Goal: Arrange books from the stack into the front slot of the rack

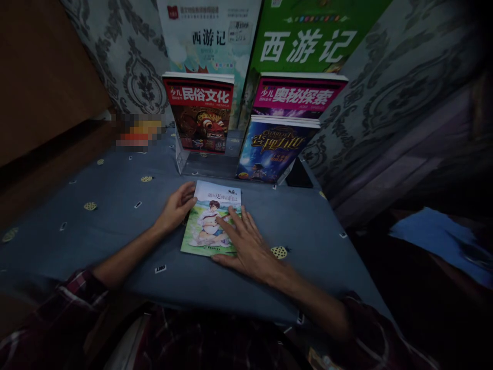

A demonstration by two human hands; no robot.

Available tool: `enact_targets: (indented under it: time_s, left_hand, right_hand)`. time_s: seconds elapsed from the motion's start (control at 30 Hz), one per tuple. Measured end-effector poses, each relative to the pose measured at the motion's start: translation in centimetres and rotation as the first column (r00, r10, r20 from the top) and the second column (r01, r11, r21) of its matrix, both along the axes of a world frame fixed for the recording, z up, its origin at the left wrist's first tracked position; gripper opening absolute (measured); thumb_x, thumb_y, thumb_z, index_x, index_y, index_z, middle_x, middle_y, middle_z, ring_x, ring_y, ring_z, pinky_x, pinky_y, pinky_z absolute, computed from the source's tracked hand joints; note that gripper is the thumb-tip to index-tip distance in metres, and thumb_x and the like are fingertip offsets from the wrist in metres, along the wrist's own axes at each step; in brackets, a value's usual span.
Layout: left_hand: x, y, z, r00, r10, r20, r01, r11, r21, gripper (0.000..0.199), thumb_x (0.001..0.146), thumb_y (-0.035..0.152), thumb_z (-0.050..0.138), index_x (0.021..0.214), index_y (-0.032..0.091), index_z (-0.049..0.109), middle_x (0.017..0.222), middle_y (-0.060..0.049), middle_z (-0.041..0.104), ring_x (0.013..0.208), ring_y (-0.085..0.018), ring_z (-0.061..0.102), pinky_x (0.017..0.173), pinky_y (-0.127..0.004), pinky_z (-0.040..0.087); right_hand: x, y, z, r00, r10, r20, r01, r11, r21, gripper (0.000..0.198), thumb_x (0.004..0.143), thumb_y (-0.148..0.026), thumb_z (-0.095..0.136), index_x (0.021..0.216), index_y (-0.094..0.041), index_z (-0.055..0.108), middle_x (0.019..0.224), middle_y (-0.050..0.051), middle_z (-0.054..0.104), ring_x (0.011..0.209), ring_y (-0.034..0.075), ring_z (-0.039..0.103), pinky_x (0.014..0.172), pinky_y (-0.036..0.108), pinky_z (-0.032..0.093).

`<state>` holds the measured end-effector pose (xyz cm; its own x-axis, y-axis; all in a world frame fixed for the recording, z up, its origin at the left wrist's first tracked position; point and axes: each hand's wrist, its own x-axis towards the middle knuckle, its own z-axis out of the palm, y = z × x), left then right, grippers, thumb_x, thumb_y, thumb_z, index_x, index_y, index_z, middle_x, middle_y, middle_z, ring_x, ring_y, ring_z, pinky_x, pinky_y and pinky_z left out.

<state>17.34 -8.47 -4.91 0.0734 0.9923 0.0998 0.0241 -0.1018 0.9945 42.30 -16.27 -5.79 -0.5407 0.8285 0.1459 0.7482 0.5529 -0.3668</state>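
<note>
A thin paperback book (210,228) with a cartoon figure on its cover lies flat on the cloth-covered table, front side up. My right hand (248,241) rests over its right side, fingers spread across the cover and thumb near the bottom edge. At the upper left edge of the book is my left hand (177,205), its fingers loosely bent and the thumb touching the cover's border; some of its fingertips are hidden. Behind the book stands a clear display rack (208,165) holding several upright books.
In the rack are a red book (202,97), a magenta book (300,95) and a blue book (275,149). Taller white (210,46) and green (308,46) books stand behind. A blurred orange item (138,131) lies at the back left. Patterned wallpaper backs the table (115,231).
</note>
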Motion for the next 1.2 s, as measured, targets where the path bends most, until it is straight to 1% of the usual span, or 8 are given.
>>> enact_targets:
  time_s: [0.13, 0.23, 0.5, 0.63, 0.73, 0.83, 0.93, 1.2]
  left_hand:
    - [0.3, 0.0, 0.3, 0.975, 0.041, 0.217, 0.008, 0.975, -0.223, 0.065, 0.071, 0.025, 0.081, 0.131, 0.016, 0.057, 0.118, -0.013, 0.074, 0.097, -0.025, 0.074, 0.077, -0.031, 0.059]
    - [0.3, -0.3, 1.0, 0.953, -0.031, 0.302, 0.143, 0.924, -0.354, 0.044, 0.072, 0.021, 0.082, 0.112, 0.011, 0.065, 0.091, -0.009, 0.077, 0.077, -0.021, 0.075, 0.065, -0.026, 0.059]
    - [0.3, -0.4, 2.5, 0.891, 0.014, 0.453, 0.200, 0.885, -0.421, 0.021, 0.080, 0.004, 0.072, 0.099, 0.011, 0.067, 0.087, -0.010, 0.078, 0.079, -0.021, 0.076, 0.072, -0.028, 0.063]
    - [0.3, -0.4, 2.7, 0.869, 0.013, 0.495, 0.203, 0.903, -0.379, 0.023, 0.081, 0.004, 0.072, 0.103, 0.010, 0.068, 0.094, -0.012, 0.078, 0.084, -0.022, 0.077, 0.081, -0.031, 0.063]
    - [0.2, -0.4, 2.7, 0.855, 0.023, 0.519, 0.183, 0.922, -0.341, 0.023, 0.081, 0.008, 0.073, 0.104, 0.010, 0.069, 0.097, -0.013, 0.078, 0.081, -0.021, 0.077, 0.077, -0.030, 0.063]
    - [0.1, -0.1, 2.6, 0.851, 0.052, 0.523, 0.145, 0.934, -0.328, 0.024, 0.081, 0.010, 0.074, 0.104, 0.011, 0.071, 0.096, -0.011, 0.079, 0.078, -0.019, 0.076, 0.074, -0.027, 0.062]
    - [0.0, 0.3, 2.3, 0.848, 0.114, 0.518, 0.074, 0.941, -0.329, 0.025, 0.081, 0.011, 0.074, 0.105, 0.014, 0.070, 0.096, -0.009, 0.079, 0.081, -0.019, 0.076, 0.077, -0.027, 0.062]
    - [-0.4, 1.7, 2.3, 0.854, 0.198, 0.482, -0.022, 0.938, -0.345, 0.025, 0.079, 0.011, 0.072, 0.103, 0.016, 0.068, 0.088, -0.007, 0.077, 0.075, -0.019, 0.075, 0.068, -0.028, 0.062]
  right_hand:
    - [0.0, 0.0, 0.6, 1.000, 0.000, -0.003, -0.001, 0.998, -0.068, 0.094, 0.086, -0.074, 0.063, 0.163, -0.030, 0.031, 0.174, 0.010, 0.014, 0.157, 0.049, 0.006, 0.123, 0.071, 0.020]
    - [0.0, -0.1, 1.0, 1.000, -0.001, -0.013, -0.001, 0.994, -0.107, 0.095, 0.085, -0.074, 0.063, 0.162, -0.029, 0.031, 0.174, 0.011, 0.012, 0.157, 0.049, 0.006, 0.123, 0.071, 0.019]
    - [0.5, 0.6, 0.9, 0.964, -0.120, -0.237, 0.076, 0.980, -0.186, 0.078, 0.095, -0.062, 0.057, 0.161, -0.028, 0.034, 0.175, 0.011, 0.006, 0.159, 0.038, 0.014, 0.123, 0.057, 0.033]
    - [0.7, 1.8, 0.2, 0.841, -0.263, -0.474, 0.160, 0.956, -0.246, 0.085, 0.091, -0.057, 0.063, 0.161, -0.021, 0.030, 0.163, 0.020, 0.036, 0.147, 0.037, 0.042, 0.114, 0.055, 0.045]
    - [0.8, 3.0, 0.0, 0.692, -0.328, -0.643, 0.098, 0.925, -0.367, 0.082, 0.089, -0.047, 0.064, 0.159, -0.021, 0.031, 0.125, 0.014, 0.067, 0.106, 0.030, 0.070, 0.091, 0.048, 0.059]
    - [0.6, 4.3, 0.4, 0.561, -0.383, -0.734, -0.013, 0.882, -0.471, 0.066, 0.085, -0.041, 0.067, 0.146, -0.023, 0.050, 0.092, 0.004, 0.069, 0.078, 0.021, 0.068, 0.067, 0.034, 0.058]
    - [-0.1, 5.3, 1.4, 0.466, -0.426, -0.775, -0.100, 0.845, -0.525, 0.057, 0.077, -0.040, 0.074, 0.130, -0.024, 0.061, 0.080, -0.001, 0.063, 0.063, 0.016, 0.060, 0.047, 0.024, 0.046]
    - [-2.0, 7.4, 3.3, 0.413, -0.413, -0.812, -0.187, 0.834, -0.520, 0.040, 0.072, -0.044, 0.078, 0.102, -0.019, 0.067, 0.073, 0.000, 0.065, 0.054, 0.011, 0.051, 0.042, 0.020, 0.037]
